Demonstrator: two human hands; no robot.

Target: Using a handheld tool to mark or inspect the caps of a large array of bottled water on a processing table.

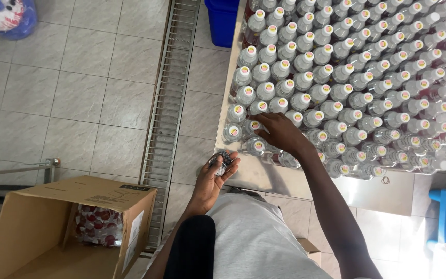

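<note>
The left hand (pixel 213 178) is cupped, palm up, just off the near edge of the surface (pixel 280 181). It holds a small bunch of dark little pieces (pixel 220 161), maybe labels or seals; they are too small to tell. The fingers curl loosely around them.

The right hand (pixel 281 132) reaches out over the surface. Its fingers are spread a bit and rest on the tops of the bottles (pixel 336 77) at the near left corner of the big group. It is not closed around any one bottle; the fingertips touch the caps there.

The bottles are clear, with white caps that have a round coloured spot on top. They stand close together in rows and fill most of the shiny surface. A few near the hand lie tipped or stand a little apart.

On the floor at the left sits an open cardboard box (pixel 68 227) with a bag of small red and white pieces (pixel 98 225) inside. A long metal drain grate (pixel 169 103) runs along the tiled floor between the box and the surface. A blue bin (pixel 222 18) stands at the far end.
</note>
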